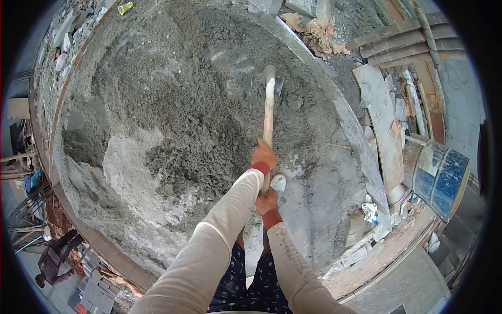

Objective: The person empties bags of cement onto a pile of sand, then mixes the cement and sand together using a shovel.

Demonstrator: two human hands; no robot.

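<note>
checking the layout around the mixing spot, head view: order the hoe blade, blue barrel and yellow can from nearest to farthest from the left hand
From the left hand on the wooden handle:
1. hoe blade, straight ahead, sunk in the grey mix.
2. blue barrel, off to the right, past the edge of the mix.
3. yellow can, far upper left, beyond the pile.

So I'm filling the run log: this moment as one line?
left hand: grips long pale wooden hoe handle | right hand: grips handle end | blade: in grey wet mortar heap
</note>
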